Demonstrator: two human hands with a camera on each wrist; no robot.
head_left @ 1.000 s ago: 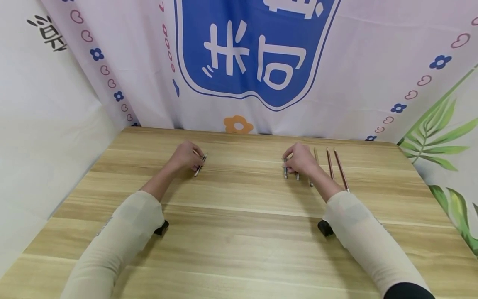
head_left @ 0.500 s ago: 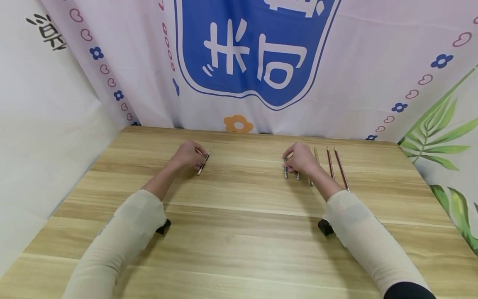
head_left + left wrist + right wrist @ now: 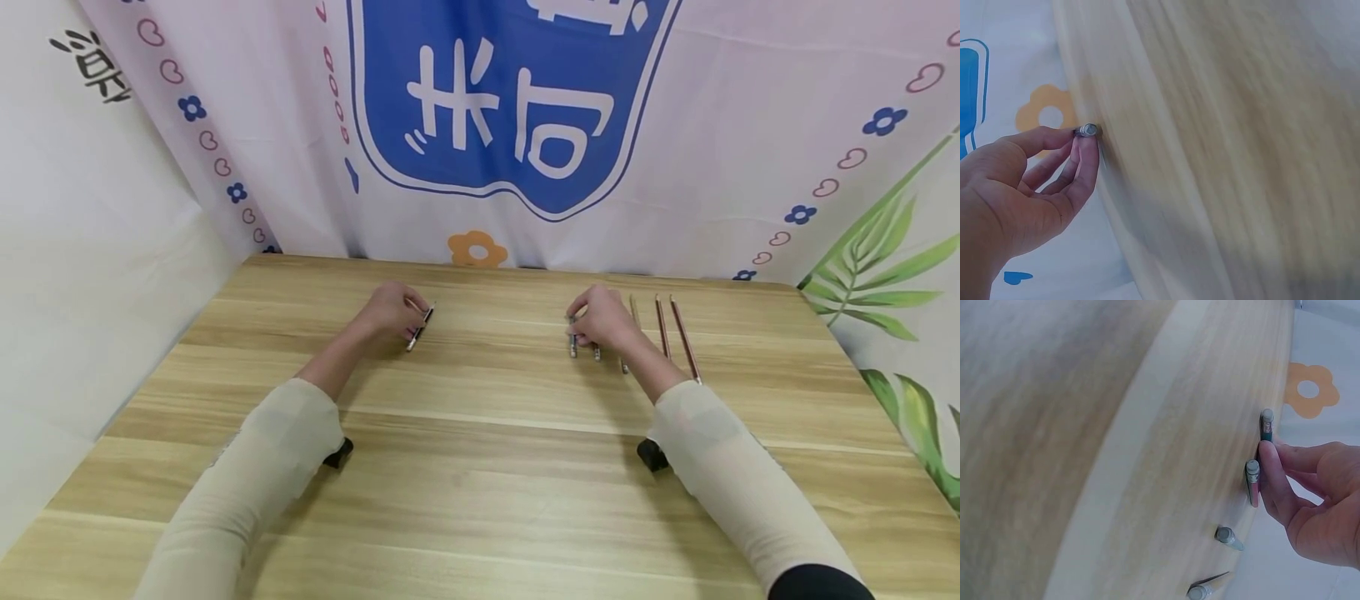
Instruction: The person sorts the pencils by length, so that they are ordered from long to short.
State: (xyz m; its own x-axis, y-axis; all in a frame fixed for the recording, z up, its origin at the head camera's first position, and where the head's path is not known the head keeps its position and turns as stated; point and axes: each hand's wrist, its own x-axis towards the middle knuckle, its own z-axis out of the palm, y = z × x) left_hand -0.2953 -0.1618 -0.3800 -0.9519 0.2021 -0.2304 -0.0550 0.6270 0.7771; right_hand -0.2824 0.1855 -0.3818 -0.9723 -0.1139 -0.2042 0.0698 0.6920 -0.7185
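Observation:
My left hand (image 3: pixel 393 311) pinches a dark pencil (image 3: pixel 412 342) between thumb and fingers, left of the table's middle; the pencil slants with its pale end toward me. In the left wrist view the pencil's round eraser end (image 3: pixel 1089 130) points at the camera. On the right, my right hand (image 3: pixel 600 318) pinches a dark green pencil (image 3: pixel 1266 428) at the left end of a row. Beside it lies a reddish pencil (image 3: pixel 1254 490), close to the fingers. A pale green pencil (image 3: pixel 1229 537) comes after that. The right hand and forearm hide parts of the row.
Two dark red pencils (image 3: pixel 663 327) lie at the row's right end. The wooden table (image 3: pixel 480 483) reaches back to a hanging cloth (image 3: pixel 315 208) with a blue emblem. Black wrist devices (image 3: pixel 653 456) show under both sleeves.
My left hand has slid to the right along the table with the dark pencil. The right hand has stayed at the green pencil, and the row has not visibly moved.

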